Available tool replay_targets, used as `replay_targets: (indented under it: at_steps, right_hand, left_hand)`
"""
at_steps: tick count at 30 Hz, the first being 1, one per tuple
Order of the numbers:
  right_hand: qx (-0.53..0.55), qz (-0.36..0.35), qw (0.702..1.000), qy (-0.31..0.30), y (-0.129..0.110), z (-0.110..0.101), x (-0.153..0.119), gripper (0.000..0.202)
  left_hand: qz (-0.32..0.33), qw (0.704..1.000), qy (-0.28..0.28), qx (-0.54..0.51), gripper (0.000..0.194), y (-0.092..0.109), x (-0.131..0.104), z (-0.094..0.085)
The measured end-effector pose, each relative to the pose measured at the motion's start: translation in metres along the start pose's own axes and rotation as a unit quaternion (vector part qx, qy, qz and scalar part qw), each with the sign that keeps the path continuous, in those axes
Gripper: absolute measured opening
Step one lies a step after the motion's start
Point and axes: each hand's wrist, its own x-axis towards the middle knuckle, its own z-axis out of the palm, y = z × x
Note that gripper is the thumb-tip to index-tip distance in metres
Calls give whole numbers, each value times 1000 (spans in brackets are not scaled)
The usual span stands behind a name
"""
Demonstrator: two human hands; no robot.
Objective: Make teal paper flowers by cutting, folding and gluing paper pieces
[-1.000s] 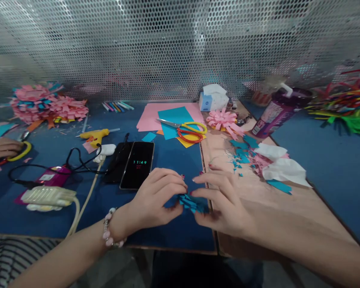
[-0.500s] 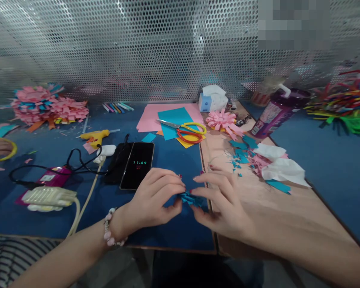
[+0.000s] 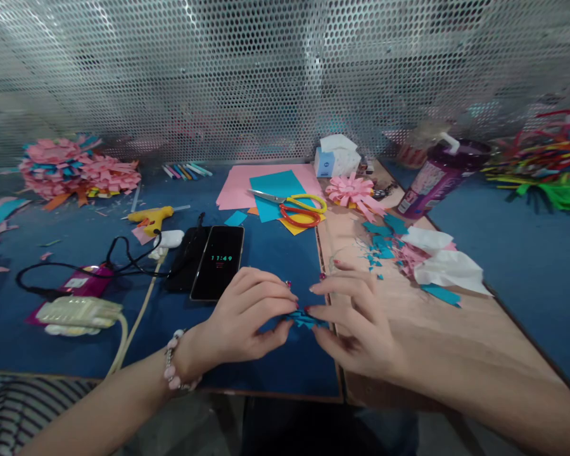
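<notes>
Paper [image 3: 305, 318], blue and fringed, sits between left hand [image 3: 249, 316] and right hand [image 3: 356, 323], near the tabletop's [image 3: 270, 373] front edge. Left fingers pinch one end; right fingers bracket the other (whether squeezing, can't tell). Phone [image 3: 218, 266] beyond left hand; scissors [image 3: 282, 200] farther back.
</notes>
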Motion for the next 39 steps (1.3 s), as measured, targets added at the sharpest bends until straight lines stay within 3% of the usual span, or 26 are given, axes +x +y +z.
replay_targets:
  at_steps: [8,15,27,39]
  right_hand:
    - [11,3,1000,-10,-2,-2,-1,22]
    - [19,16,1000,-8,3,1,-4,25]
    - [-27,31,999,-28,-1,11,-4,32]
    - [-5,43,999,-13,0,8,-4,23]
  left_hand:
    - [6,1000,-13,-15,26,-1,-2,0]
    - [-43,998,-35,-38,32,-2,-3,3]
    - [-39,999,-23,14,28,-4,-9,8]
    - [-34,999,-32,13,28,-3,-9,9]
